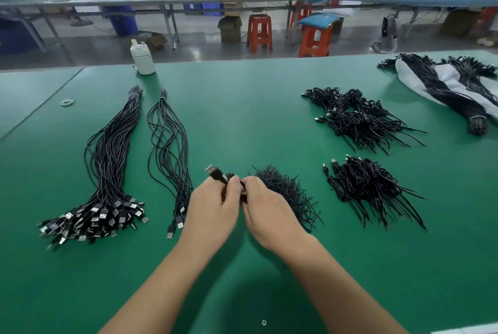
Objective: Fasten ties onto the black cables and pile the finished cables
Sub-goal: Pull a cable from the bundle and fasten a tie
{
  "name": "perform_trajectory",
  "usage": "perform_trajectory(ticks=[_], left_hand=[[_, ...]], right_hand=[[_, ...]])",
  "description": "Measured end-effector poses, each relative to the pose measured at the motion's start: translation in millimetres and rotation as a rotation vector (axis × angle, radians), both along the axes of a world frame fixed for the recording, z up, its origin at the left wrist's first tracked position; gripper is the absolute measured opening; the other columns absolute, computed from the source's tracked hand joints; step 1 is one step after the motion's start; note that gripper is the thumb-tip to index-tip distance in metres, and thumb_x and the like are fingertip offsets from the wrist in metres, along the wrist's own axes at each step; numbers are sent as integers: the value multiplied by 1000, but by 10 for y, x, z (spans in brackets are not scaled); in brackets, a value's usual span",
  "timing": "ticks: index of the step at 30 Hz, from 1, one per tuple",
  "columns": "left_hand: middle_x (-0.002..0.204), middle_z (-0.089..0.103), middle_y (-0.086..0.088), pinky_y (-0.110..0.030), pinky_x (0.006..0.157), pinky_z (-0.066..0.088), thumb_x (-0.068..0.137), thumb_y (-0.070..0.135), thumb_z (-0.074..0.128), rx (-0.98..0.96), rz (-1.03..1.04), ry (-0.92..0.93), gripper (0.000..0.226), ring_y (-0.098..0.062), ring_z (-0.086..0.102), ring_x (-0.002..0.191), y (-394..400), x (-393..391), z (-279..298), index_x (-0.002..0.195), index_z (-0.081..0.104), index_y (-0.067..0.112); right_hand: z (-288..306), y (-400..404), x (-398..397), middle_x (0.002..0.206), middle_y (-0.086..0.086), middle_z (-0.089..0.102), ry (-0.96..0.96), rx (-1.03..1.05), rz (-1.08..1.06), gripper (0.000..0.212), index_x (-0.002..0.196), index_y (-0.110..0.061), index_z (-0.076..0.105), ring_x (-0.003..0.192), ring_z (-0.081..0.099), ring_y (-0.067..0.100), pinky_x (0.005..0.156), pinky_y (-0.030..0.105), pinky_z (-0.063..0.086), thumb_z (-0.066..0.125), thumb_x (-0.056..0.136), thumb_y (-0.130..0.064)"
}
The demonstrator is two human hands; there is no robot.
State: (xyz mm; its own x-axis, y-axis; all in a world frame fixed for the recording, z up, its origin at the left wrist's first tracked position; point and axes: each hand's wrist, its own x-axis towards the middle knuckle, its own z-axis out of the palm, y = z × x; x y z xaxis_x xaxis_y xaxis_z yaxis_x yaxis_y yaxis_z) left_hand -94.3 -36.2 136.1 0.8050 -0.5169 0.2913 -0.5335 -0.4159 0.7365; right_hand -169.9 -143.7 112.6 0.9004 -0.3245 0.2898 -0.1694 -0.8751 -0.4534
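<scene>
Green tabletop (242,118) carries cable bundles. Near its front edge, left hand (213,207) and right hand (266,212) together pinch a coiled black cable (215,173), its USB plug poking above the left fingers, beside the tie heap (285,188).

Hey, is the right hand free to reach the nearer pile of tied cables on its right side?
Probably not yet. The path over the green mat to the nearer tied pile looks open, but the right hand and left hand both grip the coiled cable.

Your loose cable bundles (107,166) lie left, tie pile (285,193) centre behind your hands, finished cable piles (363,128) right.
</scene>
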Motion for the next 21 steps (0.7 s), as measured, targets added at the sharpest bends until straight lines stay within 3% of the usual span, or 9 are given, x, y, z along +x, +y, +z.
perform_trajectory(ticks=[2, 4, 7, 10, 12, 14, 18, 19, 21], left_hand=[[68, 64, 8, -23, 61, 41, 95, 42, 55, -73, -29, 165, 28, 0, 61, 62, 10, 66, -33, 76, 58, 22], [76, 69, 10, -30, 59, 48, 87, 56, 63, -93, -40, 323, 26, -5, 65, 62, 36, 135, -75, 89, 56, 30], [59, 56, 18, -17, 55, 41, 70, 68, 63, -22, -166, 260, 37, -3, 49, 53, 62, 229, -107, 91, 59, 38], [54, 51, 17, -15, 54, 39, 74, 52, 70, 71, -265, 142, 20, -1, 44, 51, 41, 307, -68, 80, 63, 35], [53, 53, 17, -14, 53, 38, 79, 42, 71, 153, -276, 88, 13, -2, 45, 49, 18, 362, -35, 73, 63, 33], [52, 52, 15, -18, 52, 38, 84, 34, 70, 204, -291, 99, 15, -3, 44, 48, -4, 402, -8, 70, 63, 30], [55, 53, 8, -25, 54, 39, 87, 25, 70, 174, -313, 204, 15, -8, 42, 50, -75, 473, 33, 72, 66, 22], [55, 53, 8, -23, 52, 37, 87, 23, 70, 158, -325, 240, 15, -7, 40, 49, -99, 482, 45, 73, 66, 21], [55, 52, 6, -19, 48, 33, 89, 21, 69, 114, -357, 327, 16, -6, 36, 45, -137, 475, 70, 73, 66, 18]], right_hand=[[21, -54, -13, 104, 9, 56, 14, 5, -23, 18, 111, -11, 47, 80, 58, 39, 63, 41, 31, 44, 102, -26], [18, -89, -34, 103, 9, 55, 41, 13, -43, 15, 108, -12, 45, 81, 58, 40, 65, 44, 36, 43, 102, -26], [-32, -75, -53, 107, 10, 56, 101, -9, 1, 17, 111, -11, 45, 83, 59, 39, 65, 44, 37, 40, 102, -25], [-63, -59, -48, 109, 9, 56, 153, -50, 30, 18, 112, -11, 46, 83, 59, 37, 64, 40, 34, 37, 102, -24], [-62, -59, -30, 110, 8, 57, 174, -29, 39, 19, 114, -13, 48, 89, 61, 35, 70, 41, 41, 38, 103, -25], [-36, -65, -13, 112, 6, 62, 180, 126, 63, 21, 118, -15, 51, 93, 64, 30, 79, 41, 48, 46, 102, -27], [10, -112, 12, 76, -17, 62, 176, 687, 138, 24, 126, -28, 55, 59, 67, 13, 72, 38, 56, 50, 102, -27], [10, -135, 15, 68, -16, 56, 165, 753, 140, 26, 127, -31, 56, 54, 63, 11, 72, 41, 57, 46, 104, -25], [14, -167, 21, 77, -12, 55, 146, 738, 133, 28, 127, -29, 58, 50, 60, 11, 64, 35, 54, 40, 106, -24]])
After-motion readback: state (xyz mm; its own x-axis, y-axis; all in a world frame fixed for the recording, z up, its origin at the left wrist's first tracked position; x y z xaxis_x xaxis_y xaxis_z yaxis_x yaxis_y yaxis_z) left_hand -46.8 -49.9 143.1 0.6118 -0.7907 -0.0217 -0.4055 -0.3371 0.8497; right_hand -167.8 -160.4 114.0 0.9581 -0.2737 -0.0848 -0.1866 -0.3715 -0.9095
